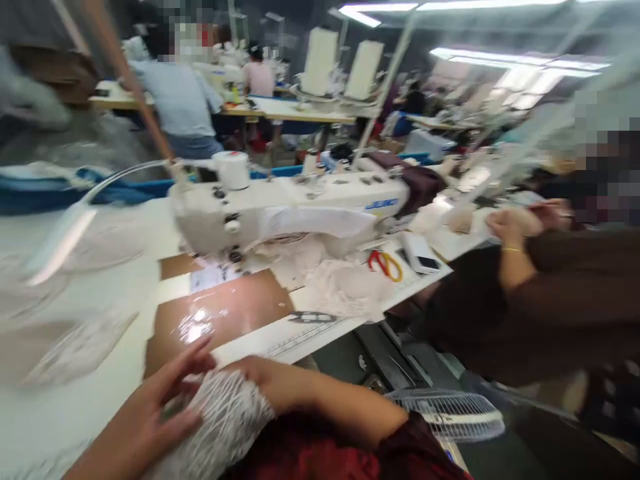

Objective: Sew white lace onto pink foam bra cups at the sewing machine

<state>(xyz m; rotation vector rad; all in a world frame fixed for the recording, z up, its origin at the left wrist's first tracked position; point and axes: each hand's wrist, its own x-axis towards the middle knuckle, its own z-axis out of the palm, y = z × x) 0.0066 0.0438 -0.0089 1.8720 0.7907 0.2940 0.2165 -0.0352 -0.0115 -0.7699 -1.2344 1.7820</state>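
A piece of white lace fabric [225,417] bunches in front of me, below the table's front edge. My right hand [257,373] is closed on its upper right side, with the fingers partly hidden behind the lace. At the lace's left side is my left hand [165,397], its thumb and fingers apart; whether it touches the lace I cannot tell. Beyond both hands, a brown glossy board [225,310] lies before a white sewing machine [285,200]. Pale fabric [345,287] is heaped under the machine's arm and spills toward the table's edge.
Red-and-orange-handled scissors [385,265] and a white box [420,253] lie right of the heap. Pale lace pieces [83,347] lie on the left tabletop [125,293]. A wire fan guard [450,415] stands low at right. A co-worker's hands [520,223] hold beige fabric nearby.
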